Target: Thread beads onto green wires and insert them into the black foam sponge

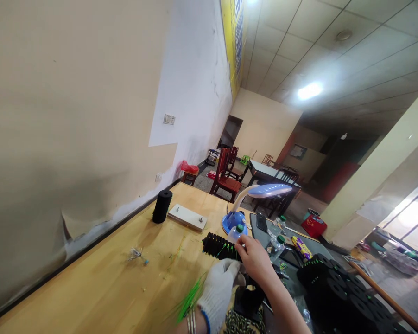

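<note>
A black ridged cylinder [216, 246] with thin green strands across its ribs lies sideways in front of me. At its right end, my left hand [220, 280], in a white knit glove, is closed with its fingers bent. A loose bunch of green strands [191, 299] sticks out from the left side of that glove. My bare right hand [253, 255] is just above and right of the glove, thumb and forefinger pinched together by the cylinder. Whatever lies between those fingertips is too small to make out. Both hands partly hide the cylinder's right end and a black stand [248, 301].
Another black cylinder [162, 206] stands upright near the wall, beside a white block [187, 218] with two pins. A blue desk lamp [235, 223] arches over clear bottles [275, 246] with green caps. Several black spools [344, 287] crowd the right side.
</note>
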{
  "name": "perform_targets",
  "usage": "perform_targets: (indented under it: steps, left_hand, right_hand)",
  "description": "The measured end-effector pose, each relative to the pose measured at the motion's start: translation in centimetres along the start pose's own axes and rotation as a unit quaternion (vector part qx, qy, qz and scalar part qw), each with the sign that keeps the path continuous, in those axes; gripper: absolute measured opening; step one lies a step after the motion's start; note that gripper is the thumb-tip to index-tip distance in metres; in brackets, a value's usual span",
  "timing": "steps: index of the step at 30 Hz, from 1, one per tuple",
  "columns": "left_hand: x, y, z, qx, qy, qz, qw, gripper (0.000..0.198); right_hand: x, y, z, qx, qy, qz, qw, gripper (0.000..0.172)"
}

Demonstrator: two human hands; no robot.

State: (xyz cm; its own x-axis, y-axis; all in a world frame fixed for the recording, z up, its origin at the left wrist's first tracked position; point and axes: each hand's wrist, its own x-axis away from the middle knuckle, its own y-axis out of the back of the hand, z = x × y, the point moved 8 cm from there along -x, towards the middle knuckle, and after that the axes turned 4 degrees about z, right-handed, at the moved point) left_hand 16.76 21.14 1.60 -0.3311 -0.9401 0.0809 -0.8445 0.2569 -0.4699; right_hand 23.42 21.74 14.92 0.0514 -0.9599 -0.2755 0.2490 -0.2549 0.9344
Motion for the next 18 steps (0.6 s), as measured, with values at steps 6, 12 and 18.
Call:
perform_targets:
  steps: [6, 12, 18]
  left_hand:
    - [-0.4, 0.1, 0.9, -0.008, 0.015, 0.002, 1.000, 0.028]
    - [-0.2, 0.2, 1.2, -0.013, 0.028, -0.003, 1.000, 0.027]
    - [0.0, 0.1, 1.2, -0.002, 0.028, 0.000, 1.000, 0.024]
  right_hand:
    - [-0.4, -0.5, -0.4, -0.046, -0.016, 0.025, 0.999, 0.013]
    - [-0.6, -0.6, -0.8, -0.088, -0.022, 0.036, 0.995, 0.011]
    - [-1.3, -1.3, -1.9, -0.135, -0.038, 0.068, 0.988, 0.012]
